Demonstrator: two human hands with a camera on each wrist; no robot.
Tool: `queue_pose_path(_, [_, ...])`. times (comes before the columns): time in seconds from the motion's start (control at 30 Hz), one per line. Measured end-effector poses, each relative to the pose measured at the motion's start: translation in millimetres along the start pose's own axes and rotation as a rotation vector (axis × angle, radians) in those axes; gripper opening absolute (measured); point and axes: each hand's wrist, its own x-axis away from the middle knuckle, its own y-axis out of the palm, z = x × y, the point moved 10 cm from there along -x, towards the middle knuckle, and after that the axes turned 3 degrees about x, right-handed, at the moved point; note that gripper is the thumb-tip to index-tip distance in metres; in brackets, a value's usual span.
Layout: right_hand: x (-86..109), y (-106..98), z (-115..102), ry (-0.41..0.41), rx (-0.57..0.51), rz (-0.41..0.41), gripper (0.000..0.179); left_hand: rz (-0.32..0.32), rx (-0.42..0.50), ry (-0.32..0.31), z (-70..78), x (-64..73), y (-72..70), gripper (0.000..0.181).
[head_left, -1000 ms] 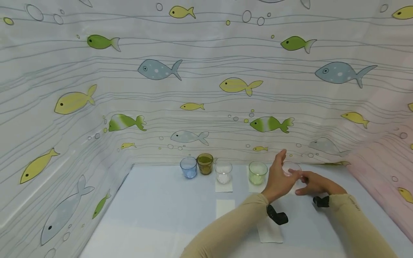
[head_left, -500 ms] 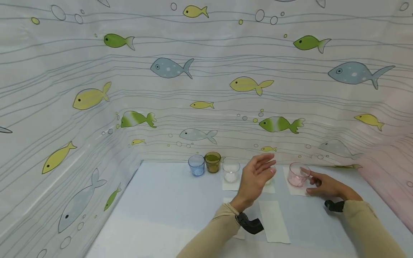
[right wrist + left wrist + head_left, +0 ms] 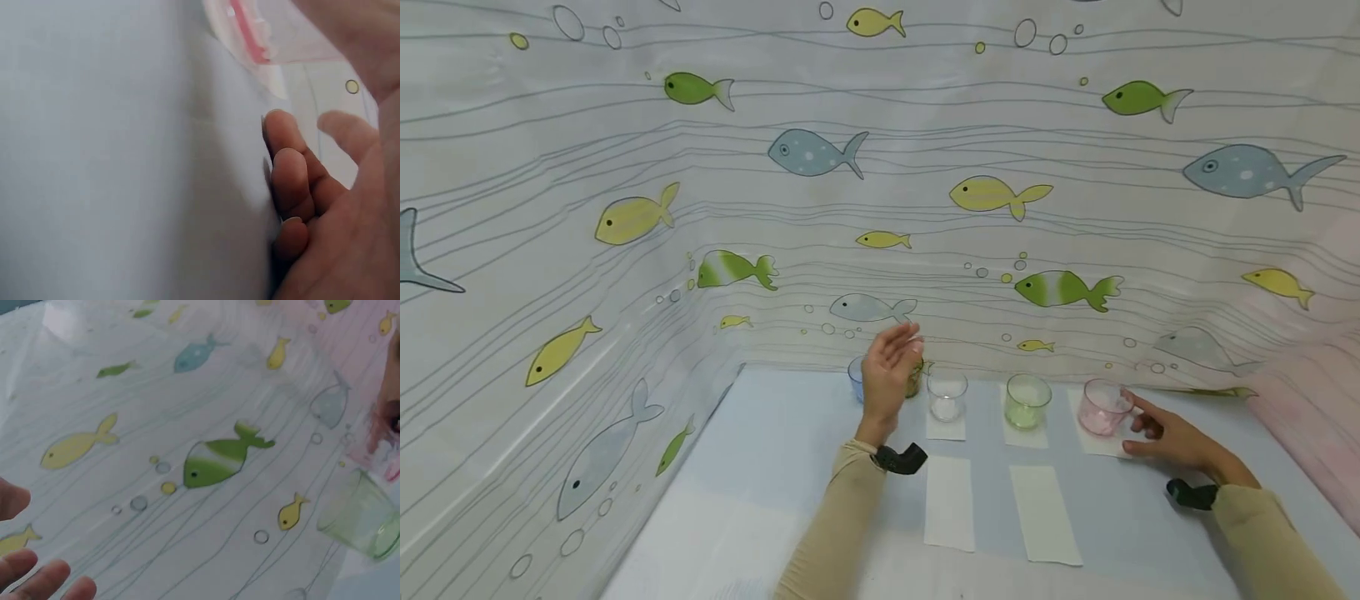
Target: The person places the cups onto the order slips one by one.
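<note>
In the head view my left hand (image 3: 886, 379) hovers in front of the blue glass (image 3: 854, 380) and the brown glass (image 3: 914, 380), both partly hidden behind it. Its fingers are relaxed and hold nothing. My right hand (image 3: 1180, 442) is beside the pink glass (image 3: 1103, 410), index finger right at its rim. In the right wrist view, the other fingers (image 3: 290, 172) of that hand bend loosely near the tabletop. Between the two hands stand a clear glass (image 3: 947, 398) and a light green glass (image 3: 1027, 403). The left wrist view also catches the green glass (image 3: 361, 515).
The clear, green and pink glasses stand on white paper strips at the back of the table (image 3: 752, 483). Two more strips, a left one (image 3: 949, 504) and a right one (image 3: 1047, 515), lie nearer the front. A fish-patterned sheet (image 3: 820, 225) walls the table's back and sides.
My left hand has left the pink glass and travelled left, past the green and clear glasses, to the blue and brown ones. The right hand stays by the pink glass. The view has shifted slightly.
</note>
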Motion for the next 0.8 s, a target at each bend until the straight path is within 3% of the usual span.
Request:
queue_pose_path(0.2, [12.8,0,-2,-0.005,0.022,0.077,0.112,0.112,-0.041,0.033,-8.7,-14.1,-65.9,0.043])
queue_pose_path(0.4, [25.3,-1,4,0.004,-0.049,0.101,0.112,0.147,-0.124,-0.036,-33.5,-18.2,-109.6,0.053])
queue_pose_path(0.6, [44.3,4,9,0.041,-0.157,0.074,0.116,0.137,-0.243,-0.170,-72.9,-11.7,-134.9,0.071])
queue_pose_path(0.8, [67.0,1,4,0.081,-0.225,0.138,0.125,0.113,-0.243,-0.231,-100.7,-5.8,-141.9,0.082])
